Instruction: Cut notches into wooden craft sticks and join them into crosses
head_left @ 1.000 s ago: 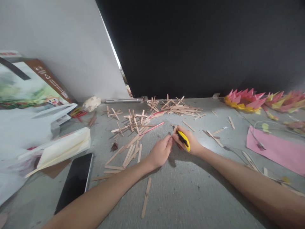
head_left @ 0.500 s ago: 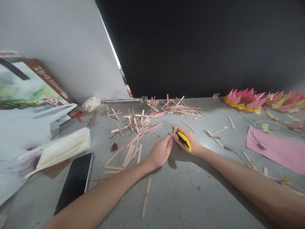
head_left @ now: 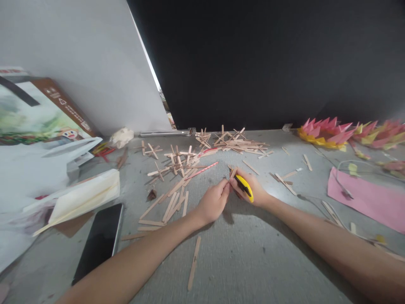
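My right hand (head_left: 249, 188) is closed around a yellow box cutter (head_left: 244, 188), whose blade end points up and left. A short wooden craft stick (head_left: 233, 172) rises at a tilt between my two hands, by the fingertips of both. My left hand (head_left: 212, 200) pinches the lower end of this stick with thumb and forefinger, most of that end hidden by the fingers. Left of my hands lie loose craft sticks (head_left: 171, 207) and a red-and-white striped paper straw (head_left: 202, 170). Another craft stick (head_left: 194, 262) lies below my left hand.
Joined stick shapes (head_left: 179, 160) and a stick heap (head_left: 243, 144) lie toward the black panel (head_left: 268, 63). A phone (head_left: 98, 242) and plastic bag (head_left: 34, 177) are left. Right are pink paper (head_left: 367, 200), a white cable (head_left: 343, 188) and pink-yellow folded paper flowers (head_left: 327, 133).
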Demonstrator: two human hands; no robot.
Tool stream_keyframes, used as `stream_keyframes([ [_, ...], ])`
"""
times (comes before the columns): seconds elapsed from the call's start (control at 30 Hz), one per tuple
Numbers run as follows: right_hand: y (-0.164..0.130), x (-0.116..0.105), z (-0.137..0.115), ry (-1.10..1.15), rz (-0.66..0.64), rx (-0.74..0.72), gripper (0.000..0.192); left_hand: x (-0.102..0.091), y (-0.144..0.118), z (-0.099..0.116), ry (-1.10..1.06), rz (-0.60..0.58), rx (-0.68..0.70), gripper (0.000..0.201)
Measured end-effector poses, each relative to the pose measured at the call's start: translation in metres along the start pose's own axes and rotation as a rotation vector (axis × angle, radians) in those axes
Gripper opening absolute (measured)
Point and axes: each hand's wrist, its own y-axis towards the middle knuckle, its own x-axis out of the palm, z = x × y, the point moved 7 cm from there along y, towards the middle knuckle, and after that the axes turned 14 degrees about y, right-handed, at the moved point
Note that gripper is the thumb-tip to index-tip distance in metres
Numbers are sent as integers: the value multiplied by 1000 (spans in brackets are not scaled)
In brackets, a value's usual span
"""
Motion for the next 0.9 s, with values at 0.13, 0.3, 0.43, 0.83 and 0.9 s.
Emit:
stream_keyframes([
  [0.13,0,0,1,4,7,7,28,0,0,0,-5,10,6,38],
  [0.3,0,0,0,7,1,-6,28,0,0,0,-7,19,6,37],
  [0.43,0,0,1,28,1,5,27,0,0,0,-2,13,8,37],
  [0.83,0,-4,10,27,62,19,27,-1,-1,3,5,-4,4,41],
  [0.9,1,-8,14,42,109,23,30,-1,0,2,7,4,-2,42],
])
